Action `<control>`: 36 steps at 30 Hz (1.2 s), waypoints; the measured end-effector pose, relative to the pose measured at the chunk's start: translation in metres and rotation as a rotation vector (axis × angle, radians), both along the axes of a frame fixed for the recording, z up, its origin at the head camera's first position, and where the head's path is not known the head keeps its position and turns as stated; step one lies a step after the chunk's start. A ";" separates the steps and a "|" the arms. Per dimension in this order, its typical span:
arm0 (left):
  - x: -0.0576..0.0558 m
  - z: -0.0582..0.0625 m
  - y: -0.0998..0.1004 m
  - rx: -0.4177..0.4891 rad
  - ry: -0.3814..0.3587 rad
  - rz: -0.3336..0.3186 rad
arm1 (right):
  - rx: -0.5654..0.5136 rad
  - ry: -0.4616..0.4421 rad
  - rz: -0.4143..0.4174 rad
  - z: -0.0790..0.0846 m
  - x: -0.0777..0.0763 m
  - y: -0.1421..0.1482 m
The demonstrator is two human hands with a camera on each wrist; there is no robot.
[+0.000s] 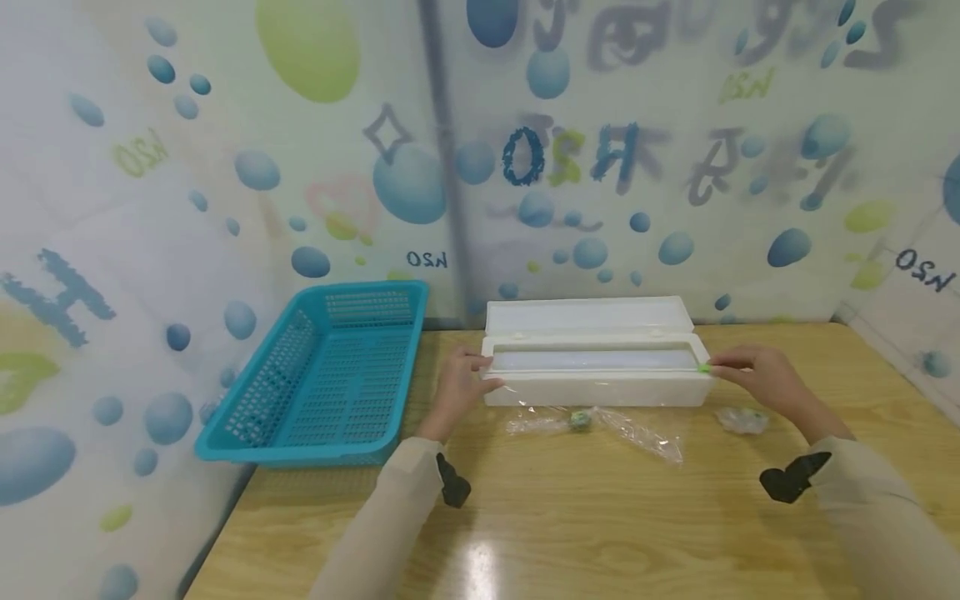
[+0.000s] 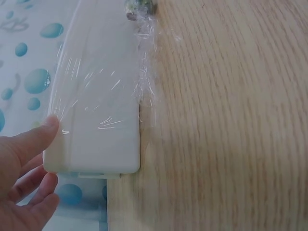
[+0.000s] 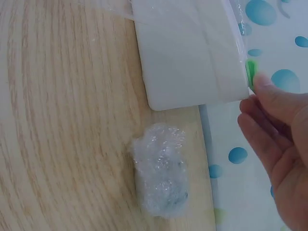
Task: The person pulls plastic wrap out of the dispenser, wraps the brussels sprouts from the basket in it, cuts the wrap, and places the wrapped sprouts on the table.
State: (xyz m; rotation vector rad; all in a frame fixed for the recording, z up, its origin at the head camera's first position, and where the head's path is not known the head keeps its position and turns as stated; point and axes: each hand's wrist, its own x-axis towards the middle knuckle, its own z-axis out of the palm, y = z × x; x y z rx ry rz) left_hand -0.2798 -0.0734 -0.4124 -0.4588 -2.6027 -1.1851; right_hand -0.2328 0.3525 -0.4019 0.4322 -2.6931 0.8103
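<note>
A long white cling film dispenser (image 1: 600, 390) stands on the table with its lid (image 1: 588, 317) raised at the back. Inside lies a pale roll (image 1: 592, 360). Clear cling film (image 1: 637, 433) drapes down the front face and onto the table, beside a small greenish lump (image 1: 580, 421) whose kind I cannot tell. My left hand (image 1: 456, 387) grips the box's left end, thumb against its front edge in the left wrist view. At the right end, my right hand (image 1: 761, 379) pinches a small green slider (image 3: 251, 72) between thumb and finger.
A film-wrapped bundle (image 3: 161, 173) lies just in front of the box's right end; its contents are blurred by the wrap. To the left stands a blue plastic basket (image 1: 300, 454). A patterned wall (image 1: 525, 275) rises behind the wooden table (image 1: 570, 525).
</note>
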 end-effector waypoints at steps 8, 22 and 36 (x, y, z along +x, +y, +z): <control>0.005 -0.002 -0.002 -0.042 0.029 0.027 | 0.007 -0.015 -0.036 0.006 0.004 -0.013; 0.011 0.001 0.003 0.000 0.104 -0.058 | 0.029 0.013 0.010 -0.002 0.000 -0.038; 0.020 -0.001 0.000 0.017 0.031 -0.163 | 0.019 0.104 0.006 -0.004 0.001 -0.037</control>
